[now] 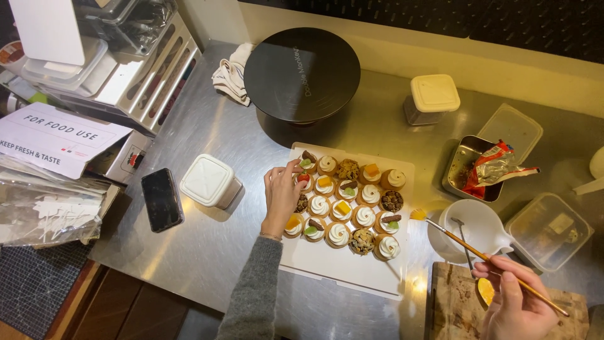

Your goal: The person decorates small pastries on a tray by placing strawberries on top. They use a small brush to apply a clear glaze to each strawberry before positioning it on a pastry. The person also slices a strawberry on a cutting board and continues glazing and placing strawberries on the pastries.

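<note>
Left hand [280, 196]: resting over the left edge of the tartlets, fingertips pinched at a small topped one [304, 181] with a red bit on it, near the top-left corner of the batch. Grip looks closed on that piece, or at least on its topping; hard to tell which from this angle.

Right hand [517, 302]: hanging over the wooden cutting board [453, 302] at bottom right, clenched around a thin paintbrush [487, 257] and also holding a small orange fruit slice [486, 290] between the fingers.

Mini tartlets [345, 204]: about twenty, sitting in rows on a white board [343, 269] mid-bench. Most have a swirl of white cream, some have orange cubes, green leaves, chocolate bits or crumble on top.

Step in hand: looks like the garnish stage to me; left hand placing or nudging a topping, right hand waiting with the next piece.

Next move calls for: my guess is a light touch, so the cream swirl doesn't get squashed, and bringing the orange slice across without the brush tip dragging over the other tartlets.

Around it: white ladle-shaped bowl [479, 226] just beside the board, metal tin with a crumpled wrapper [475, 169], clear lidded tubs, a black turntable [302, 74] behind, and a phone [162, 199] lying on the steel bench [207, 126].
</note>
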